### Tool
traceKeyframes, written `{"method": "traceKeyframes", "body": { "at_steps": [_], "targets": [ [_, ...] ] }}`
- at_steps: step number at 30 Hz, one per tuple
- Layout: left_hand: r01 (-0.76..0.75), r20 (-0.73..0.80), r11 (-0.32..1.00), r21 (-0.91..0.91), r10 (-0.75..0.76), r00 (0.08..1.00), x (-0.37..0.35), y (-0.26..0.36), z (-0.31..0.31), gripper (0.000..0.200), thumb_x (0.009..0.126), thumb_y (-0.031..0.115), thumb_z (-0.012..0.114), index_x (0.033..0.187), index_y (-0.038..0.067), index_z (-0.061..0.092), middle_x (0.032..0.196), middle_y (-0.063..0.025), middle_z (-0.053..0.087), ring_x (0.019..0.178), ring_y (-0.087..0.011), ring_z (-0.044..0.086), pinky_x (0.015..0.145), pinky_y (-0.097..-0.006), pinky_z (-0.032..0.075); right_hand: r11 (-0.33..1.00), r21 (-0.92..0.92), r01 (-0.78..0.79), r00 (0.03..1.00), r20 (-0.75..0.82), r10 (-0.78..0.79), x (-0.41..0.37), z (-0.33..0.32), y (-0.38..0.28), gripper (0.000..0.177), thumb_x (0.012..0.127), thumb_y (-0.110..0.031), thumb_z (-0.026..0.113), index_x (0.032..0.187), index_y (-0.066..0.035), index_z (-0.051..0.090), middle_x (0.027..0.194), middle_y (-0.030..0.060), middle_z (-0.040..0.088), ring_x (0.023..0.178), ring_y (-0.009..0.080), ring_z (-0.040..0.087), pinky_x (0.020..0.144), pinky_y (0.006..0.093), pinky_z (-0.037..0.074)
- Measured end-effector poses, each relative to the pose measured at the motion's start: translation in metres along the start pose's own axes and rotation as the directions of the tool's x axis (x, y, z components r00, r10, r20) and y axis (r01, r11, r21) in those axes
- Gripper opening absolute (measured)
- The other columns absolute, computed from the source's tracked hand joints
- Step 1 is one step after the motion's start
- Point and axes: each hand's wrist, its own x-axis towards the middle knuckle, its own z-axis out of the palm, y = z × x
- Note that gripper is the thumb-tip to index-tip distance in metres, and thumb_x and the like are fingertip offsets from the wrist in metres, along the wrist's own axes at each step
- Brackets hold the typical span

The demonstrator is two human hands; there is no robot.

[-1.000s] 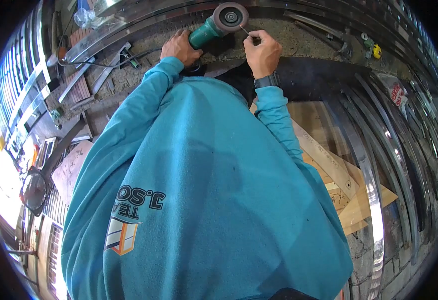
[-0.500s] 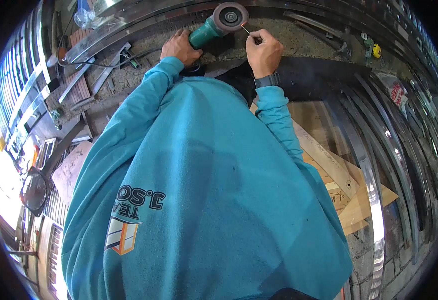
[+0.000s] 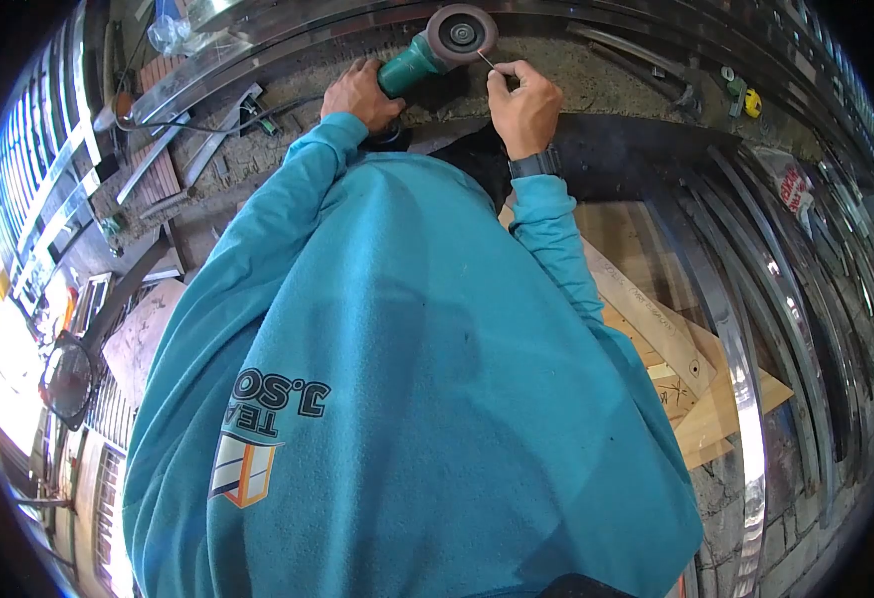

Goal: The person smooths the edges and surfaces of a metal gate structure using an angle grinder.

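A green angle grinder (image 3: 409,68) lies at the top centre, its round disc (image 3: 461,36) facing up. My left hand (image 3: 361,96) is wrapped round the rear of the grinder's body. To the right of the disc, my right hand (image 3: 524,105) pinches a thin rod (image 3: 488,61) between thumb and forefinger. The rod's tip meets the disc's lower right edge, where a small orange glow shows. A dark watch is on the right wrist.
Long metal bars (image 3: 746,399) run down the right side. Wooden boards (image 3: 656,319) lie beside my right sleeve. A yellow tape measure (image 3: 752,103) sits at upper right. A power cord (image 3: 197,130), metal strips and a round mesh guard (image 3: 68,379) are on the left.
My right hand has shifted very slightly left and up with the thin rod. The orange glow at the tip looks smaller. My left hand and the grinder look nearly unchanged.
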Motion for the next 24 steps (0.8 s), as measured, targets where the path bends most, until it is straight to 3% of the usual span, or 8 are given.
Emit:
{"method": "traceKeyframes", "body": {
  "at_steps": [2, 4, 11, 16, 19, 21, 24],
  "targets": [
    [0.006, 0.011, 1.0, 0.001, -0.006, 1.0, 0.0006, 0.0016, -0.0024, 0.068, 0.073, 0.043, 0.077, 0.126, 0.005, 0.057, 0.127, -0.0166, 0.061, 0.119, -0.0368, 0.06, 0.103, -0.0463, 0.049, 1.0, 0.002, 0.002, 1.0, 0.003, -0.002, -0.0001, 0.0001, 0.0007, 0.012, 0.08, -0.019, 0.074, 0.086, -0.009, 0.076, 0.055, 0.0152, 0.059, 0.052, 0.0321, 0.061, 0.056, 0.0407, 0.049],
    [0.07, 0.128, 0.998, -0.001, -0.069, 0.989, 0.0018, 0.0043, -0.0072, 0.079, 0.075, 0.044, 0.077, 0.14, 0.007, 0.051, 0.144, -0.0168, 0.051, 0.13, -0.0367, 0.052, 0.11, -0.0453, 0.044, 1.0, 0.004, 0.003, 1.0, 0.005, -0.003, 0.0, 0.0004, 0.0018, 0.012, 0.08, -0.019, 0.074, 0.086, -0.009, 0.076, 0.055, 0.0156, 0.059, 0.052, 0.0325, 0.061, 0.056, 0.0407, 0.049],
    [0.063, 0.142, 0.998, -0.012, -0.061, 0.988, 0.0029, 0.0031, -0.0072, 0.078, 0.075, 0.044, 0.077, 0.139, 0.008, 0.052, 0.144, -0.0167, 0.051, 0.13, -0.0368, 0.052, 0.11, -0.0454, 0.044, 1.0, -0.028, 0.012, 1.0, 0.011, -0.012, 0.0001, -0.0011, 0.0012, 0.013, 0.081, -0.019, 0.072, 0.087, -0.008, 0.076, 0.059, 0.0176, 0.062, 0.056, 0.0338, 0.064, 0.058, 0.0406, 0.051],
    [0.042, 0.064, 0.999, 0.013, -0.042, 0.997, 0.0018, 0.0016, -0.0019, 0.077, 0.075, 0.043, 0.077, 0.139, 0.008, 0.052, 0.143, -0.0167, 0.053, 0.128, -0.0372, 0.054, 0.108, -0.0455, 0.045, 1.0, -0.018, -0.001, 0.999, 0.033, 0.001, 0.0001, -0.0004, 0.0043, 0.015, 0.083, -0.019, 0.071, 0.089, -0.007, 0.076, 0.061, 0.0179, 0.064, 0.059, 0.0347, 0.065, 0.06, 0.0404, 0.052],
    [0.053, 0.101, 0.999, -0.005, -0.052, 0.993, 0.003, 0.0016, -0.0034, 0.077, 0.075, 0.043, 0.077, 0.139, 0.008, 0.052, 0.143, -0.0169, 0.053, 0.129, -0.037, 0.053, 0.109, -0.0451, 0.045, 0.999, -0.033, 0.001, 0.999, 0.05, 0.001, 0.0007, -0.0036, -0.0002, 0.016, 0.084, -0.019, 0.069, 0.089, -0.006, 0.076, 0.066, 0.0194, 0.066, 0.063, 0.0365, 0.067, 0.063, 0.0413, 0.053],
    [0.043, 0.079, 0.999, 0.002, -0.043, 0.996, 0.0029, 0.0, -0.0007, 0.077, 0.075, 0.043, 0.077, 0.139, 0.007, 0.052, 0.143, -0.017, 0.053, 0.129, -0.0368, 0.053, 0.109, -0.045, 0.044, 0.998, -0.051, -0.041, 0.993, 0.105, 0.046, 0.0014, -0.0068, -0.0045, 0.017, 0.082, -0.017, 0.068, 0.089, -0.004, 0.076, 0.081, 0.0213, 0.071, 0.074, 0.04, 0.069, 0.071, 0.0453, 0.056],
    [0.039, 0.073, 0.999, 0.009, -0.039, 0.997, 0.0022, 0.001, -0.0024, 0.077, 0.074, 0.043, 0.077, 0.138, 0.007, 0.052, 0.142, -0.017, 0.053, 0.129, -0.0366, 0.053, 0.109, -0.045, 0.044, 0.998, -0.029, -0.059, 0.988, 0.141, 0.062, 0.0024, -0.0073, -0.0045, 0.018, 0.083, -0.017, 0.067, 0.09, -0.003, 0.075, 0.082, 0.0221, 0.071, 0.076, 0.041, 0.069, 0.072, 0.0458, 0.055]
  ]
}}
